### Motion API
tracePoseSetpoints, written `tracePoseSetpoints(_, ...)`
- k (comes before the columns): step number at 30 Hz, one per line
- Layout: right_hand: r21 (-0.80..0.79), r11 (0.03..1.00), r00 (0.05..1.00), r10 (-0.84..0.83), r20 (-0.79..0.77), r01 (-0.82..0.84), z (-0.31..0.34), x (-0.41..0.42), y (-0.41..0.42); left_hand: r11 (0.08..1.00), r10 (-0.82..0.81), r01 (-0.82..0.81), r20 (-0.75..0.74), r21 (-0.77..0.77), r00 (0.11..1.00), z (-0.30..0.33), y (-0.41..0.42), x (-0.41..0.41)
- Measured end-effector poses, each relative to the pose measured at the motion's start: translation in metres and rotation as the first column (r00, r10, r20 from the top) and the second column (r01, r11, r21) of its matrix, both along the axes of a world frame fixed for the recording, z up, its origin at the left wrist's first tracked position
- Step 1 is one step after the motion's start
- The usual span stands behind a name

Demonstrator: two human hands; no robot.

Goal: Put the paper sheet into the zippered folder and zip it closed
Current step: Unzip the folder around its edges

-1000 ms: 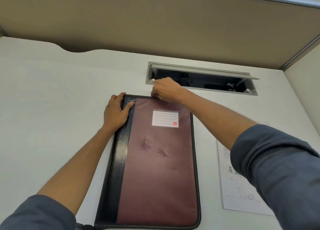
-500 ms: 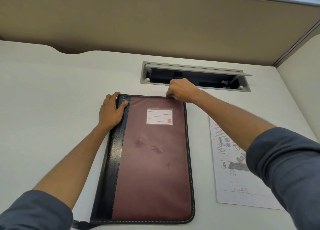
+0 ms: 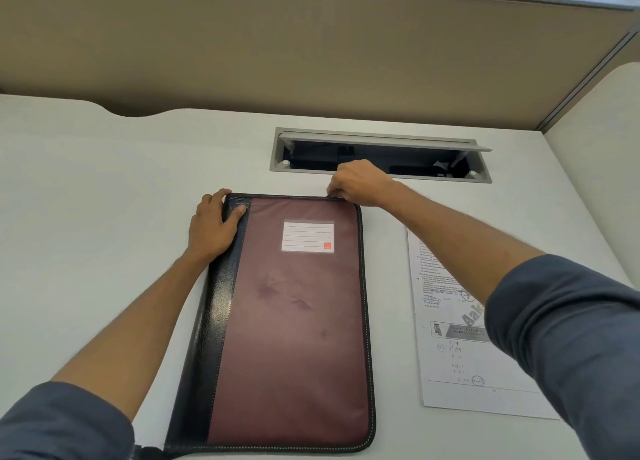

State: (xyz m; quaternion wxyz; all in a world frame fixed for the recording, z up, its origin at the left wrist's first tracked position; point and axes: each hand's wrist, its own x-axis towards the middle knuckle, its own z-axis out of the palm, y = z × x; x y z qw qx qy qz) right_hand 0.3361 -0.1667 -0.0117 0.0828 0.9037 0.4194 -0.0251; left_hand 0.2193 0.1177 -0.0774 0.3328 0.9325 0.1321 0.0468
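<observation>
A maroon zippered folder (image 3: 294,321) with a black spine strip and a white label lies flat on the white desk. My left hand (image 3: 213,227) presses on its top left corner, fingers over the spine. My right hand (image 3: 356,182) is closed at the folder's top edge near the right corner, pinching what looks like the zipper pull, which the fingers hide. A printed paper sheet (image 3: 460,338) lies on the desk to the right of the folder, partly under my right forearm.
A grey cable tray (image 3: 381,154) with its lid raised is set into the desk (image 3: 86,199) just behind the folder. A tan partition (image 3: 311,50) rises behind the desk and a side panel stands at the right.
My right hand has slid rightward along the folder's top edge, from near the middle to the right corner. My left hand stays on the top left corner.
</observation>
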Motion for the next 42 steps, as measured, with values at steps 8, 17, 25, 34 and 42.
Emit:
tracePoseSetpoints(8, -0.171, 0.978, 0.991, 0.13, 0.044, -0.121, 0.001, 0.01, 0.008, 0.952, -0.006, 0.02, -0.046, 0.305, 0.999, 0.011, -0.043, 0.012)
tracePoseSetpoints(17, -0.258, 0.935, 0.961, 0.268, 0.067, -0.242, 0.001, 0.013, 0.01, 0.909, -0.249, 0.267, -0.097, 0.321, 0.964, 0.021, -0.106, 0.043)
tracePoseSetpoints(25, -0.188, 0.934, 0.943, 0.323, 0.085, -0.303, 0.003, 0.01, 0.013, 0.957, -0.248, 0.248, -0.024, 0.151, 0.969, 0.014, -0.118, 0.045)
tracePoseSetpoints(34, -0.222, 0.941, 0.956, 0.28, 0.088, -0.255, 0.006, 0.004, -0.008, 0.966, -0.211, 0.205, 0.023, 0.158, 0.977, 0.009, -0.116, 0.046)
tracePoseSetpoints(42, -0.079, 0.993, 0.995, 0.087, 0.048, -0.083, -0.005, -0.014, -0.049, 0.97, -0.204, 0.199, 0.021, 0.14, 0.979, 0.005, -0.116, 0.047)
